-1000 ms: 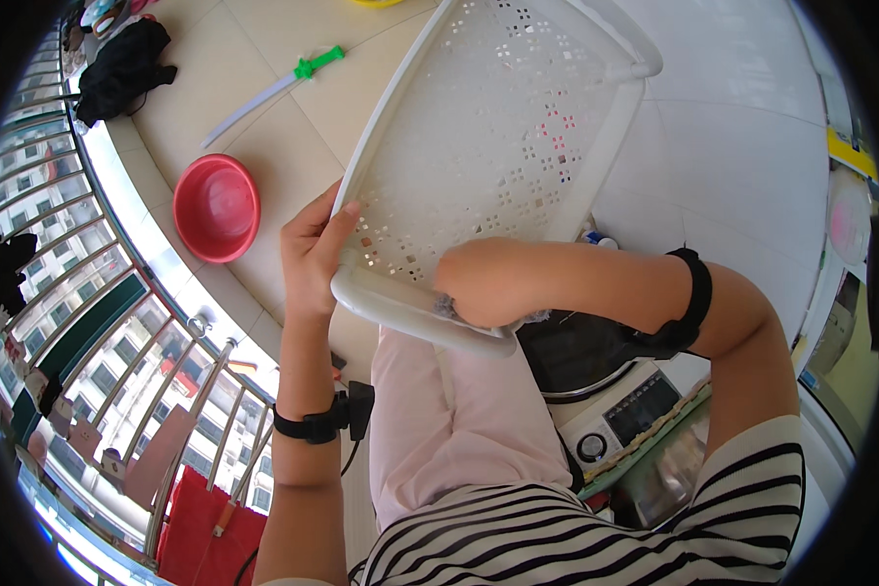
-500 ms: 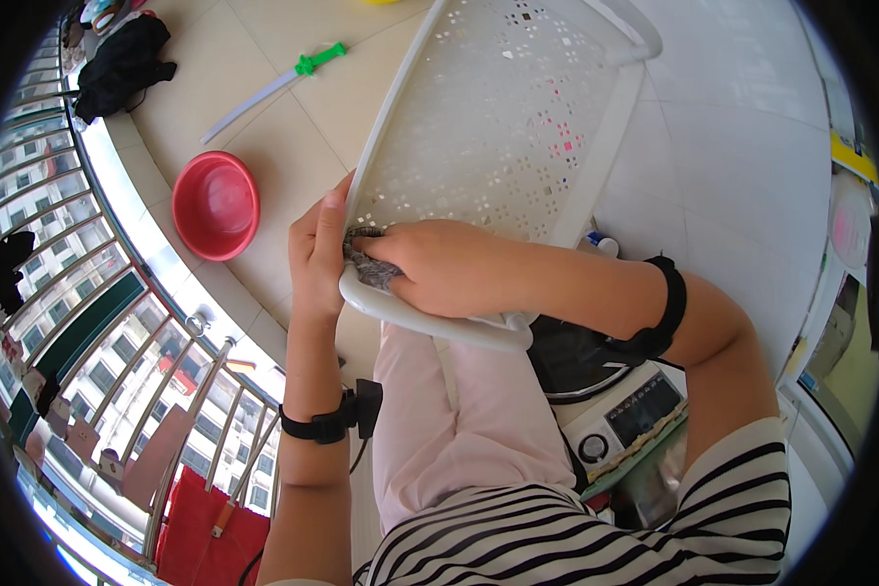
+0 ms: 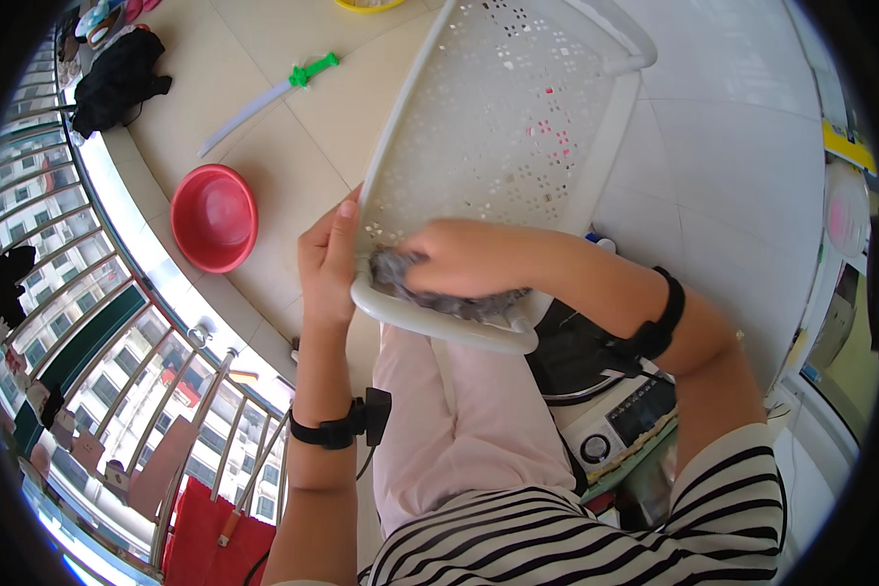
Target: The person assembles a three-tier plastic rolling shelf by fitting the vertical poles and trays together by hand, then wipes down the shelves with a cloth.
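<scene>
A white perforated plastic basket [image 3: 518, 117] lies tilted over my lap, its rounded rim nearest me. My left hand [image 3: 329, 259] grips the basket's left edge, thumb along the side. My right hand [image 3: 464, 259] presses a grey cloth [image 3: 439, 293] against the inside of the basket near the lower rim. Part of the cloth is hidden under my fingers.
A red bowl [image 3: 213, 217] sits on the tiled floor to the left. A toy sword with a green handle [image 3: 269, 90] lies farther off. Black clothing [image 3: 112, 78] is by the window railing. A white appliance with a dark top [image 3: 606, 410] stands at my right knee.
My right hand has slid left along the basket's lower rim toward my left hand, and the grey cloth now shows beneath it. The left hand keeps its hold.
</scene>
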Demonstrator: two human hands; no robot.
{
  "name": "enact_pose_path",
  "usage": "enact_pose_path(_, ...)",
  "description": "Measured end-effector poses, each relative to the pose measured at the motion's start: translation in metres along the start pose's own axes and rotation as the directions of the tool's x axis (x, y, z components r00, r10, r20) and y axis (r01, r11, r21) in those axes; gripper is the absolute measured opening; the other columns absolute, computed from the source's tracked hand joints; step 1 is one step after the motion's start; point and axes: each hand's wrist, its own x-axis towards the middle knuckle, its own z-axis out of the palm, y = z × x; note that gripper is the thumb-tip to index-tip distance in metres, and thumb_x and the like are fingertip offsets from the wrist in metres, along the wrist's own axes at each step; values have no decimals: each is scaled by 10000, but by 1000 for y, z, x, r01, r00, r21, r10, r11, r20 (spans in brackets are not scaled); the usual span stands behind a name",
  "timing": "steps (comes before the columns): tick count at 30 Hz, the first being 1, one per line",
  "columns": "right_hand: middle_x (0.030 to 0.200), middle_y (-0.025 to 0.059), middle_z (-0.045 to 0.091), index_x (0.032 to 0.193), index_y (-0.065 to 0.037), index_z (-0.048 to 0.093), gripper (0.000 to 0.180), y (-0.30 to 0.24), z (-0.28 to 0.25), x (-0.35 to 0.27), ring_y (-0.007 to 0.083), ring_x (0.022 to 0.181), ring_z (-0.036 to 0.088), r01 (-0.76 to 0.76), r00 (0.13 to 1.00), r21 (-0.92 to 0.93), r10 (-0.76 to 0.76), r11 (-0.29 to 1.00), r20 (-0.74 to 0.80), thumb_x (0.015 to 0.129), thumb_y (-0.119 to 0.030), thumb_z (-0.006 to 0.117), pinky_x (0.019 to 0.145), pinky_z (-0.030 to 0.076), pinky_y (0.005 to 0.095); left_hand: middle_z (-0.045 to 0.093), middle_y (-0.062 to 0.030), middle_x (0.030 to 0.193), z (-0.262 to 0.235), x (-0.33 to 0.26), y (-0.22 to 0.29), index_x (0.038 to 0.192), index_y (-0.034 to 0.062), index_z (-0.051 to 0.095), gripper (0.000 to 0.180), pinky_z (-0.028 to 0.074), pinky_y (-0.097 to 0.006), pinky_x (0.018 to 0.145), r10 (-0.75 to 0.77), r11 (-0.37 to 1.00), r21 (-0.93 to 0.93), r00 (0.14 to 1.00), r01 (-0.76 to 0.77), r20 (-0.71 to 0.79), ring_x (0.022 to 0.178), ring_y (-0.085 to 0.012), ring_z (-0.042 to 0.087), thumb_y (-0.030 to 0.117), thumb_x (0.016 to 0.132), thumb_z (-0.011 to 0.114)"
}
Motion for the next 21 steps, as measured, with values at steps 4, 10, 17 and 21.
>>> enact_pose_path(4,689,204,599,819,36,577,220,-14,10,14,282,625,603,5,959,10,-2,1000,-283,755,-151,480,587,459,374,588,-21,787,-12,7,-1,1023,-54,599,378,374,-205,579,-14,999,49,999,11,52,653,-67,480,276,915,449)
enact_pose_path(10,725,180,599,837,-7,566,172,0,24,10,322,705,594,246,924,-118,-270,962,-272,766,-146,495,658,460,404,615,-84,962,-17,2,-5,1106,-66,558,404,411,-243,788,-12,1000,-16,992,14,129,877,-119,529,274,914,456)
enact_pose_path(17,738,171,603,782,-19,599,200,11,-10,-50,337,688,594,-136,989,-529,144,838,-26,721,-183,501,609,456,430,614,-33,876,-25,1,-2,1138,-46,547,359,409,-194,680,-76,995,75,994,70,79,764,-66,519,214,891,513)
enact_pose_path(21,873,116,557,885,-32,592,198,36,-53,-76,307,776,546,-496,695,-606,-133,621,-706,696,-84,562,664,449,391,613,-33,863,-15,-1,5,1136,-46,549,352,409,-194,672,-13,998,68,998,9,68,754,-65,519,207,894,507)
